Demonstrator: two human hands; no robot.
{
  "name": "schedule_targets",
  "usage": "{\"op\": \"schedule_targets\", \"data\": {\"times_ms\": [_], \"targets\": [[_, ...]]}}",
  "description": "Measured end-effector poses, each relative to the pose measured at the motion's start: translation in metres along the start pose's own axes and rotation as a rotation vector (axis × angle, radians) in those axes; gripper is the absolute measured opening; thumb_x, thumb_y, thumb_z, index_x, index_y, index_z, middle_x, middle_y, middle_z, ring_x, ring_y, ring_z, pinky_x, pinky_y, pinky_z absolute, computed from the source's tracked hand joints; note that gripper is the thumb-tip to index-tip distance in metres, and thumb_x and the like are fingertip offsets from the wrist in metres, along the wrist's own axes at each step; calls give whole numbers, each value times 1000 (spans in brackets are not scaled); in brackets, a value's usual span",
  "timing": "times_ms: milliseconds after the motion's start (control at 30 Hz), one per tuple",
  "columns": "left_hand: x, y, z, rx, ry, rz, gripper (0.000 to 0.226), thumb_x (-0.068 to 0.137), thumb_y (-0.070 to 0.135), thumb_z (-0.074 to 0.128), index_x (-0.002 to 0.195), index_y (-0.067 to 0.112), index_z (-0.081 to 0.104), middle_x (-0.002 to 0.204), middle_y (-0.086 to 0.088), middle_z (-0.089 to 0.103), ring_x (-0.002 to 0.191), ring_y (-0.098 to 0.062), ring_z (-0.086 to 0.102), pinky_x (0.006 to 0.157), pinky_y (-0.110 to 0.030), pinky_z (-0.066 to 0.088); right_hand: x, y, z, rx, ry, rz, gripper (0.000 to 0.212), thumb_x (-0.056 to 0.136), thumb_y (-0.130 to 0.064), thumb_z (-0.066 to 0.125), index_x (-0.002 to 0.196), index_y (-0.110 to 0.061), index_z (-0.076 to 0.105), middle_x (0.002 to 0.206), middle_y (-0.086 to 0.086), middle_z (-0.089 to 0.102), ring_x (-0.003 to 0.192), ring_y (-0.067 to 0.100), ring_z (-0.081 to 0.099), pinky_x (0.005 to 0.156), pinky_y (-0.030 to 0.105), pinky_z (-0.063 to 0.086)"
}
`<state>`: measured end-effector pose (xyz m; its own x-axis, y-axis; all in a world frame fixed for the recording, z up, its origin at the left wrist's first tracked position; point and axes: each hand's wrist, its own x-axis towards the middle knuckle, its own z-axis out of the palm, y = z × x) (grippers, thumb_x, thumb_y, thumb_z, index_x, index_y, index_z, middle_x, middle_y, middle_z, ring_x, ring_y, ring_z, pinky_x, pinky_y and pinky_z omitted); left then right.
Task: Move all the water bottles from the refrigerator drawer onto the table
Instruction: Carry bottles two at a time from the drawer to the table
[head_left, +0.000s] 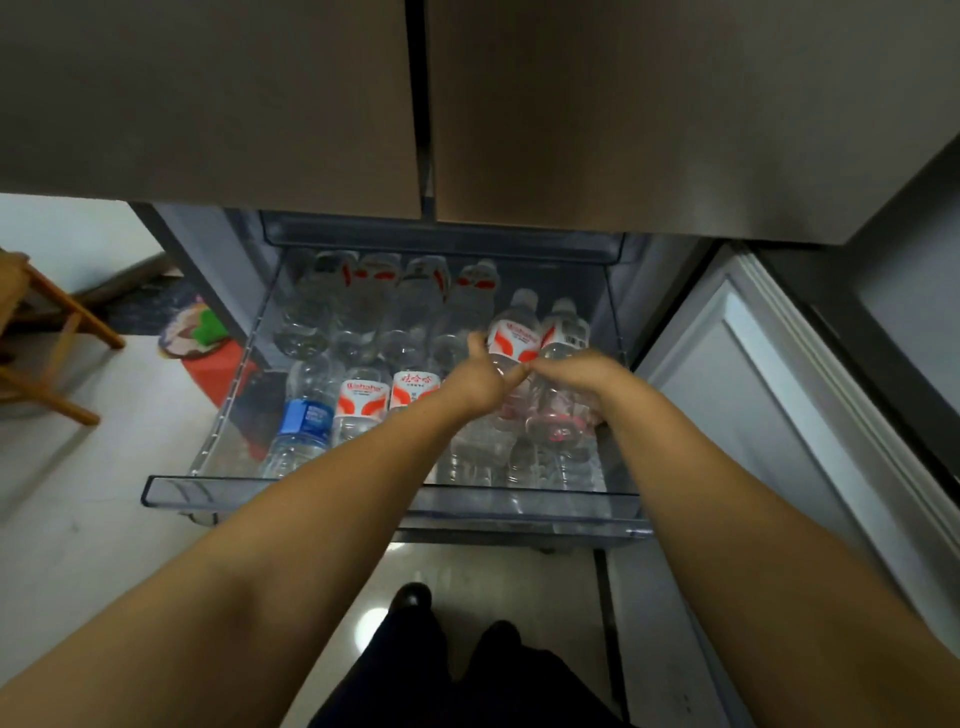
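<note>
With your left hand (475, 376) and right hand (569, 376) each curled round a red-labelled bottle (511, 338) at the right of the open drawer (171, 491), lift both clear, then carry them to the bench.

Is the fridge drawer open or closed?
Open. The clear drawer is pulled out over the floor, with water bottles lying inside, and both hands, left and right, reach into it.

Hands (524, 379) on 2 drawer bottles (540, 338)
</note>
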<state>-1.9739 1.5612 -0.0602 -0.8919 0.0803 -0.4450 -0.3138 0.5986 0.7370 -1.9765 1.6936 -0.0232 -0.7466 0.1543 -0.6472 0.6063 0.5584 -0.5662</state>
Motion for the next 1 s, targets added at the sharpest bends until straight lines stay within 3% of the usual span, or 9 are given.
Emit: {"op": "schedule_targets", "data": {"times_ms": [133, 233, 300, 400, 500, 700, 833, 900, 1000], "targets": [[-8, -12, -16, -255, -152, 69, 81, 83, 45, 67, 146, 26, 19, 133, -6, 51, 117, -28, 55, 101, -43, 46, -22, 15, -14, 415, -247, 128, 40, 87, -24, 65, 121, -6, 58, 103, 14, 69, 93, 30, 69, 88, 50, 53], [-12, -9, -29, -491, -293, 31, 62, 84, 33, 70, 137, 21, 39, 120, -9, 62, 102, -25, 64, 88, -42, 54, -40, 32, -18, 760, -290, 83, 33, 89, -18, 62, 119, -6, 61, 102, 18, 72, 88, 32, 72, 85, 52, 54], [-19, -8, -41, -551, -397, -1, 51, 85, 33, 69, 128, 16, 49, 108, -10, 68, 92, -24, 69, 83, -42, 57, -51, 40, -12, 901, -318, 1, 48, 80, -16, 66, 126, -7, 58, 107, 17, 70, 93, 31, 71, 84, 51, 53], [-33, -8, -60, -649, -561, -95, 32, 89, 34, 62, 110, 11, 60, 91, -8, 69, 77, -21, 68, 76, -35, 57, -72, 40, -1, 1054, -375, -141, 86, 45, -16, 88, 125, -8, 59, 108, 16, 69, 92, 30, 71, 80, 48, 56], [-43, -11, -77, -736, -660, -156, 33, 87, 40, 61, 102, 10, 63, 87, -8, 68, 73, -20, 66, 72, -32, 56, -96, 38, 16, 1188, -382, -269, 86, 28, -13, 92, 109, -7, 65, 96, 15, 72, 83, 28, 73, 72, 44, 59], [-67, -21, -88, -794, -907, -135, 44, 85, 42, 59, 114, 9, 60, 90, -9, 69, 75, -21, 70, 74, -32, 59, -137, 64, 60, 1380, -220, -466, 94, 41, -21, 93, 125, -9, 55, 110, 14, 67, 99, 29, 68, 86, 46, 55], [-87, -22, -81, -817, -1116, -147, 61, 81, 48, 62, 128, 10, 56, 107, -11, 65, 92, -24, 66, 91, -40, 54, -162, 77, 78, 1543, -118, -439, 100, 61, -45, 87, 144, -12, 42, 123, 14, 58, 110, 31, 61, 96, 49, 48], [-99, -19, -72, -803, -1197, -125, 65, 81, 52, 63, 131, 12, 53, 112, -11, 61, 96, -24, 64, 94, -42, 51, -179, 86, 85, 1574, -25, -409, 87, 67, -52, 78, 138, -11, 47, 114, 15, 63, 102, 30, 64, 92, 47, 51], [-117, -10, -57, -703, -1233, -31, 62, 70, 52, 73, 116, 11, 64, 101, -10, 66, 88, -24, 66, 87, -38, 54, -208, 100, 90, 1591, 126, -373, 50, 74, -45, 64, 106, -6, 63, 85, 13, 71, 75, 26, 71, 74, 38, 59]]}}
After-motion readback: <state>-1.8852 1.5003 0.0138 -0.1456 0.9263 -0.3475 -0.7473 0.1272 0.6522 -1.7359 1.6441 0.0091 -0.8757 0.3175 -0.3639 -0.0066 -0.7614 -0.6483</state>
